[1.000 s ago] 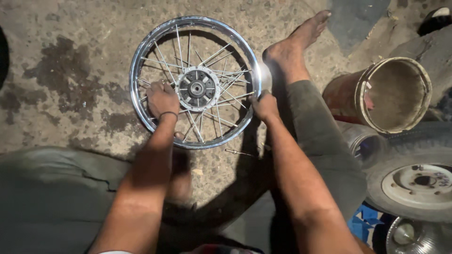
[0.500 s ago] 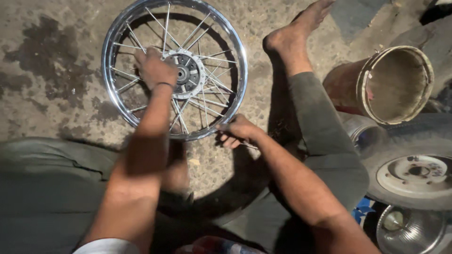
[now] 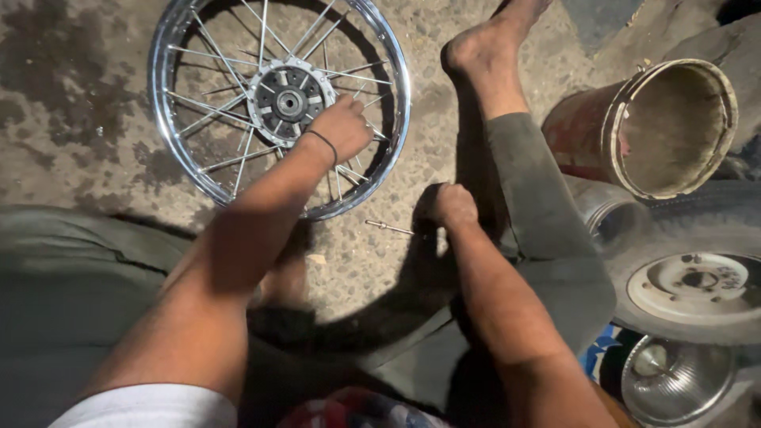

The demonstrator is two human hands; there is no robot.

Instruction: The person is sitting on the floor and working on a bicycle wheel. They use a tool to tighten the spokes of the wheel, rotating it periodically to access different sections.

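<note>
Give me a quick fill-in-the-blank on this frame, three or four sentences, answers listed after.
1. The left hand rests on the spokes of the shiny ____, which lies flat on the ground.
2. The right hand is closed on one end of a thin loose ____ lying on the concrete.
3. Right of the bare foot, a rusty bucket lies on its ____.
4. A thin dark band circles the ____ wrist.

Missing words: wheel; spoke; side; left
</note>
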